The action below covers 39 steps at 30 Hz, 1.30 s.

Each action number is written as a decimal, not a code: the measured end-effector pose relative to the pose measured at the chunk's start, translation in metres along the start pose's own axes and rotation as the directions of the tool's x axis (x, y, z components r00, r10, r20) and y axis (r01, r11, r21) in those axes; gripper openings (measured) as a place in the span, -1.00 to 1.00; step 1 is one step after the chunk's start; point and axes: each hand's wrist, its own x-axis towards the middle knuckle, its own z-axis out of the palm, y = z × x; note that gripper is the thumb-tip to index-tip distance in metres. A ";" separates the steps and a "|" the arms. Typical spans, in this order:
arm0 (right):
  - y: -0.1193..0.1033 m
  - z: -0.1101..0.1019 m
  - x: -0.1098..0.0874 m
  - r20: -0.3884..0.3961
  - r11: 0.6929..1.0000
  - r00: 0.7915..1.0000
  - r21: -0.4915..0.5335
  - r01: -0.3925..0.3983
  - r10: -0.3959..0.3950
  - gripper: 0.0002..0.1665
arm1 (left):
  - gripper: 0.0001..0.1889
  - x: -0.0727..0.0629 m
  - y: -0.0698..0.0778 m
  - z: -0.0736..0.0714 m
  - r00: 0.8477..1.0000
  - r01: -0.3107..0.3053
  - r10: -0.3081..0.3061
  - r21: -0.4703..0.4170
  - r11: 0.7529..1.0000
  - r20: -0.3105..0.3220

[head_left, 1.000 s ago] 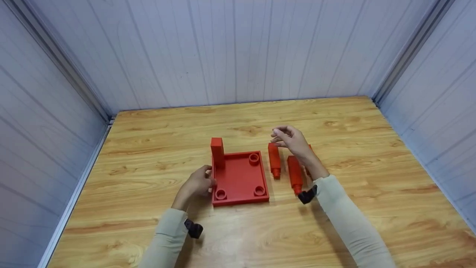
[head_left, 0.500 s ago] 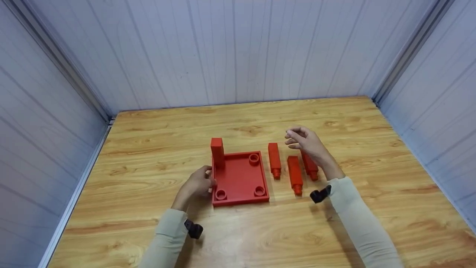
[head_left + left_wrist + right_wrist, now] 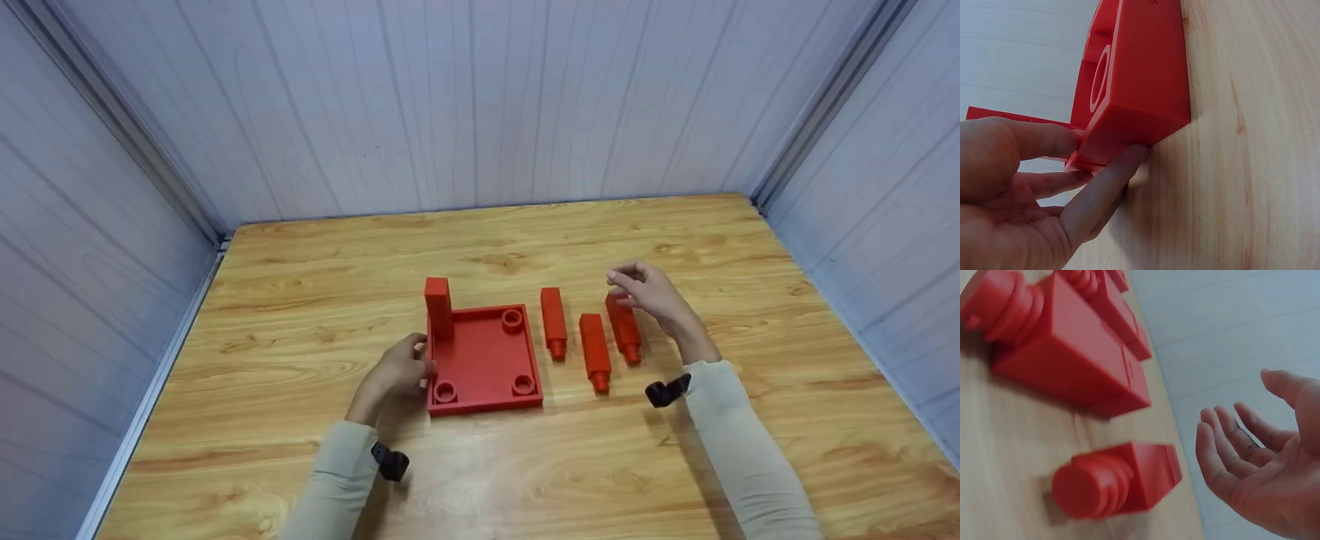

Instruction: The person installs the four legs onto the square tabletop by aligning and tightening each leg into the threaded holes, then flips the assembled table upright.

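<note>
A red square tabletop (image 3: 487, 360) lies underside up, with a raised rim and round sockets at three corners. One red leg (image 3: 439, 306) stands upright in its far left corner. My left hand (image 3: 401, 367) grips the left rim, thumb over the edge and fingers against the outer side (image 3: 1134, 124). My right hand (image 3: 652, 292) holds nothing; its fingers are loosely curved over the far end of the rightmost loose leg (image 3: 624, 330). In the right wrist view that leg's threaded end (image 3: 1081, 489) faces the camera, apart from the fingers.
Two more loose red legs, the left one (image 3: 553, 322) and the middle one (image 3: 595, 351), lie right of the tabletop, threaded ends toward me. The wooden table (image 3: 300, 300) meets a pale panel wall (image 3: 480, 105) at the back, with side walls left and right.
My right hand has moved right, from over the left loose leg to over the rightmost one, which it uncovers. My left hand and the tabletop have stayed in place.
</note>
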 end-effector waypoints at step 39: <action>0.026 -0.009 -0.002 -0.004 0.940 0.967 -0.237 -0.247 0.253 -0.17 | -0.44 -0.001 0.001 0.000 1.000 0.011 -0.011 0.010 1.000 0.010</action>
